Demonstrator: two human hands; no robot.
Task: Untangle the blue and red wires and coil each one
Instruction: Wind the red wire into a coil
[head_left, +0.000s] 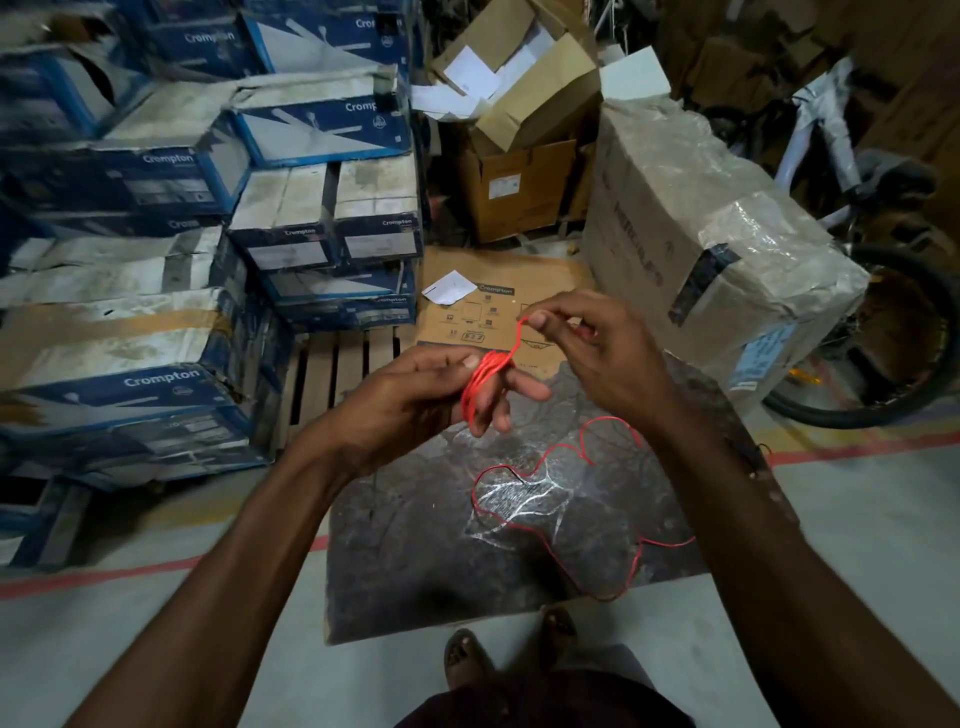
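The red wire (480, 382) is wound in several turns around the fingers of my left hand (426, 400), which is closed on the coil. My right hand (587, 343) pinches the same wire between thumb and forefinger just above and to the right of the coil. The loose rest of the red wire (524, 475) trails in loops over a dark plastic-wrapped slab (415, 545) on the floor below my hands. No blue wire shows in this view.
Stacks of blue and white fan cartons (171, 270) stand at the left. A wooden pallet (337, 369) and a flat cardboard box (483, 306) lie ahead. A large wrapped carton (701, 234) and a bicycle wheel (893, 343) are at the right. My sandalled feet (509, 649) stand on grey floor.
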